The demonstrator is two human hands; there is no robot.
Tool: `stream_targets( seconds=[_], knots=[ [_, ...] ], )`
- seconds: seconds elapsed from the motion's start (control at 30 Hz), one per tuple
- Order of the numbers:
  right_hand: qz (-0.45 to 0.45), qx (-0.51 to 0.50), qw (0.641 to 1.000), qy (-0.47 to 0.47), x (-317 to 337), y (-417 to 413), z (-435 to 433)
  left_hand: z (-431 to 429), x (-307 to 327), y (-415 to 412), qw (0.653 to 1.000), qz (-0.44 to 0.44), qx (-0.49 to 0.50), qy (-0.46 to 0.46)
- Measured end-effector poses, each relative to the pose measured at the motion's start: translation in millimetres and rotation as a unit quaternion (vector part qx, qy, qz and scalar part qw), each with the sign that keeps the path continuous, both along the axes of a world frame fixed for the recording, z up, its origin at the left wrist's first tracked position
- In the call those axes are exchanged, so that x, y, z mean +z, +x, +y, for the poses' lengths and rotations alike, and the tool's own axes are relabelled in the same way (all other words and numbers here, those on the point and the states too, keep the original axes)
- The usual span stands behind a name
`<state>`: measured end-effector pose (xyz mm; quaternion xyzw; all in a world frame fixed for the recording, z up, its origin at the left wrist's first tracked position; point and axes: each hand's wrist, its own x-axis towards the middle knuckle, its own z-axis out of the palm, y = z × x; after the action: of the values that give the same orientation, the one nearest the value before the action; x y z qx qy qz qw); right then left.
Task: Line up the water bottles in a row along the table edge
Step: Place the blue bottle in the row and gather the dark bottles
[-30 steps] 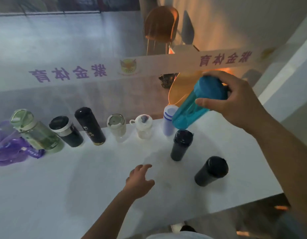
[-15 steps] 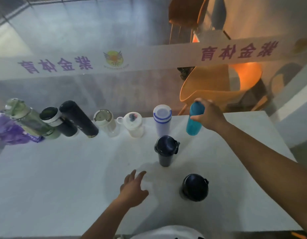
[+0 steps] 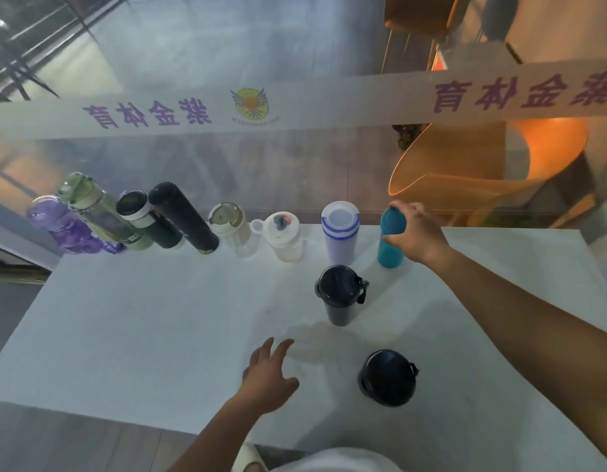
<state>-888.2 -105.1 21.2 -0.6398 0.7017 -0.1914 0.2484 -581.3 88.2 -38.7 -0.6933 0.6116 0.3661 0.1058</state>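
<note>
A row of several bottles stands along the far edge of the white table [image 3: 159,335]: purple [image 3: 62,229], green [image 3: 97,212], two dark flasks [image 3: 149,221] [image 3: 184,216], two clear ones with white lids [image 3: 230,226] [image 3: 283,236], and a white cup with blue stripes [image 3: 340,233]. At the row's right end a teal bottle [image 3: 390,248] stands upright on the table, with my right hand [image 3: 414,233] closed around its top. My left hand [image 3: 269,376] hovers open over the table's near part. Two black bottles [image 3: 341,294] [image 3: 387,378] stand apart from the row.
A glass partition with a white banner [image 3: 295,103] of purple characters runs just behind the table's far edge. Orange chairs [image 3: 472,165] sit beyond the glass. The table's near edge lies close to my body.
My right hand carried the teal bottle down from the air and set it upright at the right end of the row. The camera tilted further downward. My left hand stayed nearly still.
</note>
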Motion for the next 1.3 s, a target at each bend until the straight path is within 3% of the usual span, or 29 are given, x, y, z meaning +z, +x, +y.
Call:
stream_targets(
  seconds=[0.33,0.4,0.53,0.67,0.93,1.1,1.3],
  knots=[
    [0.005,-0.007,1.000,0.023,0.4,0.6,9.6,-3.1,5.7,-2.7,0.999,0.031,0.021,-0.010],
    [0.013,-0.026,1.000,-0.008,5.9,2.0,18.7,-6.3,7.4,-3.2,0.999,0.041,0.027,-0.014],
    [-0.033,-0.055,0.995,-0.075,30.1,11.9,70.2,-15.0,9.6,-5.3,0.993,0.090,0.068,-0.017],
    [-0.058,-0.014,0.998,-0.016,42.2,27.2,156.8,-22.2,10.1,-13.5,0.990,0.116,0.076,-0.024],
    [0.044,0.114,0.990,0.074,14.3,46.6,248.8,-33.4,10.4,-37.8,0.977,0.173,0.089,-0.090],
    [0.016,0.080,0.997,0.012,4.7,45.4,253.7,-42.8,25.0,-51.0,0.946,0.240,0.141,-0.168],
    [-0.053,0.015,0.998,0.015,37.8,10.4,225.3,-57.7,45.7,-59.2,0.922,0.279,0.084,-0.257]
  ],
)
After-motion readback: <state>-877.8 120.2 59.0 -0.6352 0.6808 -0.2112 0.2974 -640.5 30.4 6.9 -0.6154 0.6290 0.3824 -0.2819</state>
